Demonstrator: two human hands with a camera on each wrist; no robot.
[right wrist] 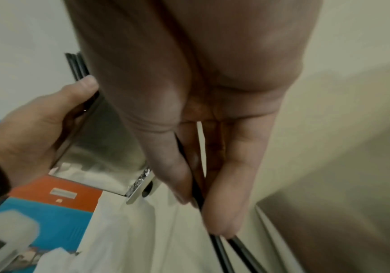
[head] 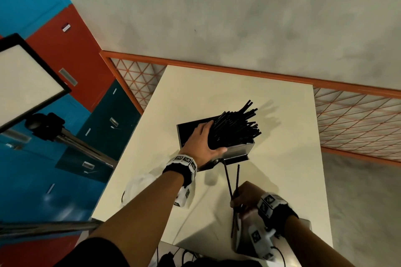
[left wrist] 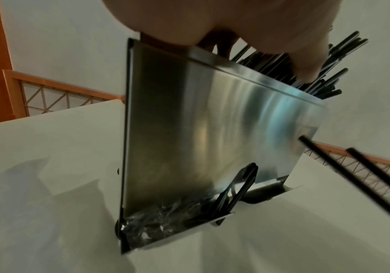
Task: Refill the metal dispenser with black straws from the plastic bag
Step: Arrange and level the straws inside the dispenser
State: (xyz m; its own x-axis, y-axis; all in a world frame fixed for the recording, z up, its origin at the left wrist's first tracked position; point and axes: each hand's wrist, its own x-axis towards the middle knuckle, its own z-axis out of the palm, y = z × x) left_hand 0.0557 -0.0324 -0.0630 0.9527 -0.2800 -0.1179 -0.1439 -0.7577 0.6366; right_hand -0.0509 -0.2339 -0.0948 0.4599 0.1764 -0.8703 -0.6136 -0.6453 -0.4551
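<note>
The metal dispenser [head: 238, 151] [left wrist: 201, 129] [right wrist: 100, 147] stands on the cream table [head: 195, 93]. A thick bundle of black straws [head: 234, 128] [left wrist: 336, 55] sticks out of its open top, fanning to the right. My left hand [head: 201, 143] [right wrist: 37, 122] grips that bundle at the dispenser's rim, with the thumb across the straws. Nearer to me, my right hand [head: 245, 197] [right wrist: 201, 166] pinches two loose black straws [head: 227, 178] [left wrist: 352, 177] [right wrist: 219, 249], whose tips point toward the dispenser's base. The whitish plastic bag [head: 138, 182] [right wrist: 131, 236] lies crumpled beneath my left wrist.
A flat grey metal sheet [head: 206, 234] lies at the table's near edge under my right hand. An orange mesh fence [head: 358, 119] borders the table's far and right sides. A tripod with a lit panel [head: 28, 80] stands left of the table.
</note>
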